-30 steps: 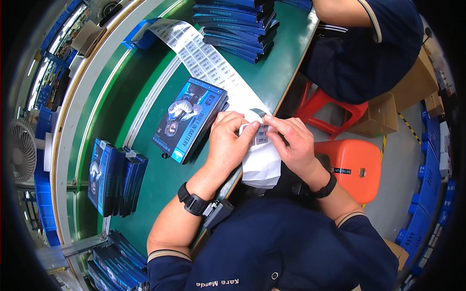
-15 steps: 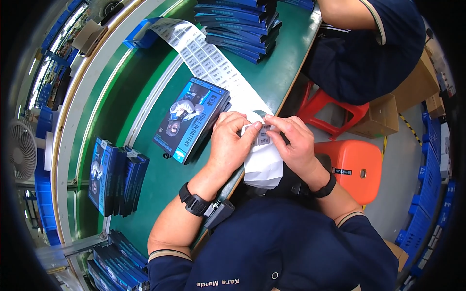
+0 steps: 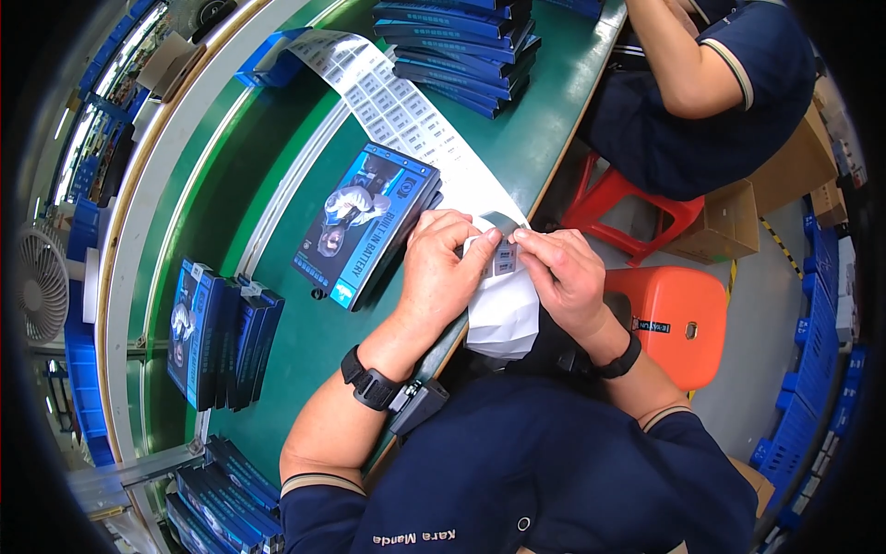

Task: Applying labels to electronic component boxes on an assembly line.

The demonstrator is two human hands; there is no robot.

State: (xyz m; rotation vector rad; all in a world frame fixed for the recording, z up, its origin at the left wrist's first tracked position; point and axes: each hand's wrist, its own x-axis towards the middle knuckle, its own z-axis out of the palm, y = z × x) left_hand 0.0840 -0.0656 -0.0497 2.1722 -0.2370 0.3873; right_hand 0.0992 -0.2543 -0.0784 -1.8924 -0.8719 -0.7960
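A long white strip of printed sticker labels point(image 3: 397, 106) curves across the green table to my hands, and its white end point(image 3: 503, 319) hangs over the table's front edge. My left hand point(image 3: 436, 272) is closed on the strip, its thumb pressed flat beside a few grey labels point(image 3: 505, 259). The thumb and forefinger of my right hand point(image 3: 568, 282) pinch at the strip's right edge, beside those labels. Whether a loosened label sits between these fingertips is too small to tell. Just left of my left hand lies a small stack of dark blue printed boxes point(image 3: 365, 222).
Flat blue boxes form a tall stack point(image 3: 457, 55) at the back, with upright boxes point(image 3: 221, 342) on the left and more point(image 3: 226, 499) at lower left. A blue bin point(image 3: 268, 60) is by the strip's far end. A co-worker point(image 3: 711, 92) sits at right near red stools point(image 3: 669, 323).
My right thumb and forefinger have come closer together at the strip's edge. The strip's bend has shifted slightly right. The co-worker's arm has moved; my left hand stays nearly still.
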